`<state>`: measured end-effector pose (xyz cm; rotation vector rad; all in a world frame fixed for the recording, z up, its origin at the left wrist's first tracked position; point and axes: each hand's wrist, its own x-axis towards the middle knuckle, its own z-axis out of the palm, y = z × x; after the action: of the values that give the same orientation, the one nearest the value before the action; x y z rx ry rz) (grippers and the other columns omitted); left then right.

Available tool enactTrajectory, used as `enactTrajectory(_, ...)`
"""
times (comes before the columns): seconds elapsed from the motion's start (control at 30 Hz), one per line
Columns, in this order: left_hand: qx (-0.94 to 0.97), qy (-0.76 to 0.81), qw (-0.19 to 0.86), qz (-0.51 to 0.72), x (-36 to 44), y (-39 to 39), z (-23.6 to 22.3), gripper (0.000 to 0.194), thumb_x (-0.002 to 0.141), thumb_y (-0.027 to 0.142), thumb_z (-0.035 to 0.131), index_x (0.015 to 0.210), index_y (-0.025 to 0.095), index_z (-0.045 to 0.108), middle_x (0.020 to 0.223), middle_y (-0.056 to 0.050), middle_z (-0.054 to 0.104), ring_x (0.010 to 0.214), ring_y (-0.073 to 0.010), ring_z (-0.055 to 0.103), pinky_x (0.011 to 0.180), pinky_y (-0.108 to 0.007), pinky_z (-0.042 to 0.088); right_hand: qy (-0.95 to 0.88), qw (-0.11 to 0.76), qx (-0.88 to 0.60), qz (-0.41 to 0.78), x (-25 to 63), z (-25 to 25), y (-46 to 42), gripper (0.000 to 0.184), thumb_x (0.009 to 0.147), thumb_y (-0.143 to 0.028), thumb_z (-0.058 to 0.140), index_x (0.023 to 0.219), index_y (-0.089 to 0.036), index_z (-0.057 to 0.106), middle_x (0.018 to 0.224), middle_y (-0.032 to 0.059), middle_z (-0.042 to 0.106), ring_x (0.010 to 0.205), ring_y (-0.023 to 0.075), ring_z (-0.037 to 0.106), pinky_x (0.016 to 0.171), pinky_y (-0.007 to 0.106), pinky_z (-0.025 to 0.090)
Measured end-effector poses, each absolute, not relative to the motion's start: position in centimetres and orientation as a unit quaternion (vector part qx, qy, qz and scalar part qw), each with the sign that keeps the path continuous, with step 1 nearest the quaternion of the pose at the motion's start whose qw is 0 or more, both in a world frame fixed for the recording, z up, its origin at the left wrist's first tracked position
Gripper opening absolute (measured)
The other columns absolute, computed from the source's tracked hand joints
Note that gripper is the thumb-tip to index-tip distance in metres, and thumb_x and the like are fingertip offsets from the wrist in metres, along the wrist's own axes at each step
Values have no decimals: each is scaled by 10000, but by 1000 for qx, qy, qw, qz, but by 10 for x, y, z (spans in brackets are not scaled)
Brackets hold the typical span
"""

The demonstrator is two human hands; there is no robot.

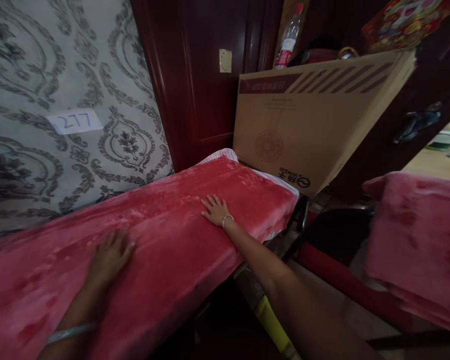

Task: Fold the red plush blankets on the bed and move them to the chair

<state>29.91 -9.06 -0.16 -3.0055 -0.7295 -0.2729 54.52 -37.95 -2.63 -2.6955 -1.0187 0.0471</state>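
A long red plush blanket [165,235] lies folded along a narrow bed beside the wall. My left hand [110,255] rests flat on it near the middle, fingers stretched out, a silver bangle on the wrist. My right hand [215,210] lies flat on the blanket further along, fingers spread, a thin bracelet at the wrist. Neither hand holds anything. A striped sheet [221,154] peeks out under the blanket's far end.
A large cardboard box [307,120] leans at the bed's far end against a dark red wooden door [202,75]. A plastic bottle [288,37] stands behind it. Patterned grey wallpaper with a label reading 277 [75,121] is left. Another pink blanket [420,240] lies right.
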Motion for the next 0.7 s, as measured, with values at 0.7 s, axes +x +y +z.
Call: enactTrajectory(0.7,-966,-233,86,-68,334,-133,-21,630,1008,390,261,1542,113,448,1602,-195,409,1480,-367,361,1160,-579,315,9,192,-973,-124,675,-8,-535,511,995,-218,350,1446,-88,552,1412,212,595,1294,323,537,1073,441,424)
